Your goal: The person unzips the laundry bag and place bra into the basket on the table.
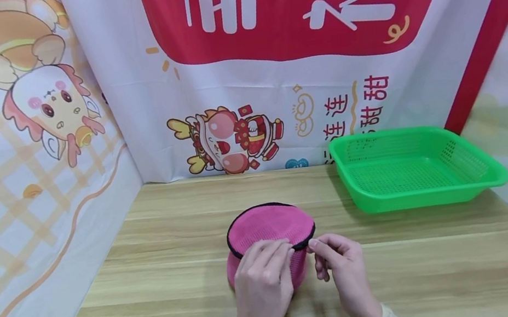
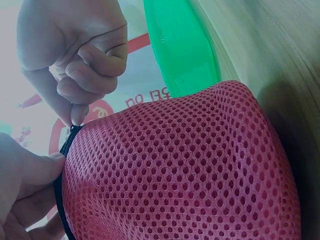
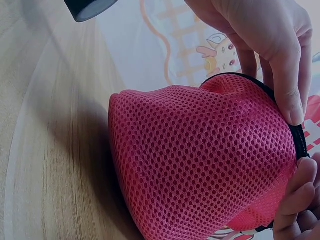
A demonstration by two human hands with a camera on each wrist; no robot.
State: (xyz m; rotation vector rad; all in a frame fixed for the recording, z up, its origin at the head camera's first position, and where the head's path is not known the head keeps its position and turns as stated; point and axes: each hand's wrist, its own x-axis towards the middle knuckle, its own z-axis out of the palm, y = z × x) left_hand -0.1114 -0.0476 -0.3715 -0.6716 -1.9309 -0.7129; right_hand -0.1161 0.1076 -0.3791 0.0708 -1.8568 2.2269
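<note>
A pink mesh bag with a black zipper round its top rim stands on the table in the head view. My left hand pinches the zipper rim at the near side, its thumb against the mesh edge in the left wrist view. Just to the right, my right hand pinches the zipper's end between thumb and forefinger, its other fingers curled in. In the right wrist view the black zipper runs between the two hands. What the bag holds inside is hidden.
At the back right of the wooden table stands a green plastic basket with perforated sides. Printed cloth hangs behind the table and along both sides.
</note>
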